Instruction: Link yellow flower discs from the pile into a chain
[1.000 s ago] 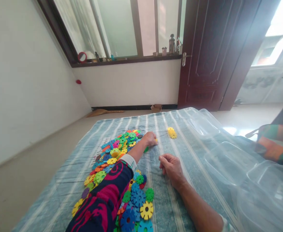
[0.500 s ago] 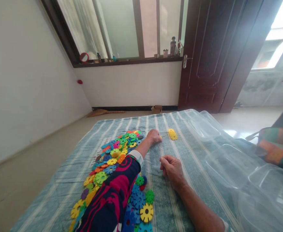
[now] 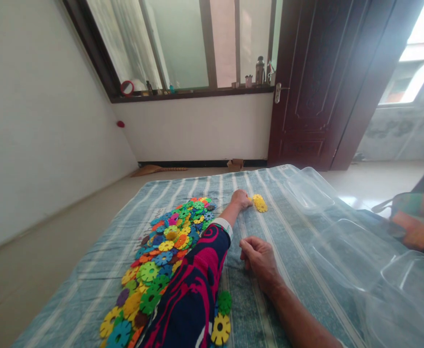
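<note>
My left hand (image 3: 241, 199) reaches forward with closed fingers around a yellow snowflake disc, of which only a sliver shows at the fingertips. Just to its right lies a small cluster of yellow snowflake discs (image 3: 260, 203) on the striped cloth (image 3: 287, 251). Nearer to me, my right hand (image 3: 258, 258) rests over the cloth with its fingers curled; whether anything is inside them is hidden. A long heap of multicoloured snowflake discs (image 3: 166, 245) spreads along the left, partly covered by my left sleeve (image 3: 193, 295).
Clear plastic boxes (image 3: 353, 251) stand along the right side of the cloth. Beyond them is an orange and green checked fabric (image 3: 418, 222). Past the far edge, a broom (image 3: 150, 169) and a cardboard box (image 3: 235, 165) lie on the floor near a dark red door (image 3: 313, 96).
My left hand has moved right, closer to the yellow cluster, with the yellow disc at its fingertips. My right hand stays nearly where it was.
</note>
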A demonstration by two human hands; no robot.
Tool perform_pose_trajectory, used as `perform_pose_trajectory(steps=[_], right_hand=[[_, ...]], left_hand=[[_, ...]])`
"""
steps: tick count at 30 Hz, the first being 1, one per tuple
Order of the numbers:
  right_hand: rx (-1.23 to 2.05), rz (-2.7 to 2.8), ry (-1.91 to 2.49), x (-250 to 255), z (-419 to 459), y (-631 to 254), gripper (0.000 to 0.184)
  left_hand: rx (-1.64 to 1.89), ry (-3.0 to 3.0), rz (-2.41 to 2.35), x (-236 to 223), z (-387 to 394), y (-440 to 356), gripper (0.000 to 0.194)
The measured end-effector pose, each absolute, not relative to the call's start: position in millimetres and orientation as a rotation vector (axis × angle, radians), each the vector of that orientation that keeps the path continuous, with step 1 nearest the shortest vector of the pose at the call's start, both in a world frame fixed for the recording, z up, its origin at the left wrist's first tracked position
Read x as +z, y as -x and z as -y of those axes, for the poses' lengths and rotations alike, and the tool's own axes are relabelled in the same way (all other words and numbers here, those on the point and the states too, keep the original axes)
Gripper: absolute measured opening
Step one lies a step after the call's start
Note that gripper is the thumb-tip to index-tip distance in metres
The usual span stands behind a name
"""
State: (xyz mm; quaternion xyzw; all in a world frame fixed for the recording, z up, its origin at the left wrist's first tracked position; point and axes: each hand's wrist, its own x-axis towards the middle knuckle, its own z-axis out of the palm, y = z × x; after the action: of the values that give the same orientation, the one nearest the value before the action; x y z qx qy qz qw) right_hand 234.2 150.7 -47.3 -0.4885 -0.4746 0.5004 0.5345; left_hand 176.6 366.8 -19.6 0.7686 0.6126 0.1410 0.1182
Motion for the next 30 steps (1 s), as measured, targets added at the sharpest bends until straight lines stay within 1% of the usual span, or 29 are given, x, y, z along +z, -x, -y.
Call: perform_pose_trajectory(steps=[4,9,16,19,21,24,26,30], right_hand=[[1.2,1.129,1.176,-45.9,-150.8,-233.9,0.032],[1.201,1.136,1.175,-43.6,-150.0,-233.3,0.033],[1.194,1.15,1.174,-41.3,-149.7,-233.5,0.034],[1.203,1.145,1.181,-40.3,-149.4,-233.8,0.033],[1.204,1.142,1.186,-41.1,-149.1,-234.1,0.033],[1.209,1.134,1.177,-44.4,-148.7,-234.9,0.033],[1.207,1.131,1.169,-46.6,-148.4,-235.4,0.034],[1.187,1.144,1.171,-48.0,-147.4,-236.0,0.035]], left_hand=[[0.396,-2.264,-1.754,-18.2,-369.5,-176.1,0.029],[0.383,-2.274,-1.733,-15.7,-370.1,-174.2,0.031],[0.379,-2.314,-1.719,-19.8,-367.9,-173.0,0.025],[0.363,-2.328,-1.715,-21.7,-366.5,-174.2,0.026],[0.359,-2.334,-1.714,-21.6,-365.5,-174.9,0.031],[0.362,-2.344,-1.724,-17.3,-364.3,-171.3,0.047],[0.351,-2.361,-1.733,-11.4,-362.6,-162.0,0.05],[0.278,-2.407,-1.784,3.0,-350.7,-124.6,0.034]])
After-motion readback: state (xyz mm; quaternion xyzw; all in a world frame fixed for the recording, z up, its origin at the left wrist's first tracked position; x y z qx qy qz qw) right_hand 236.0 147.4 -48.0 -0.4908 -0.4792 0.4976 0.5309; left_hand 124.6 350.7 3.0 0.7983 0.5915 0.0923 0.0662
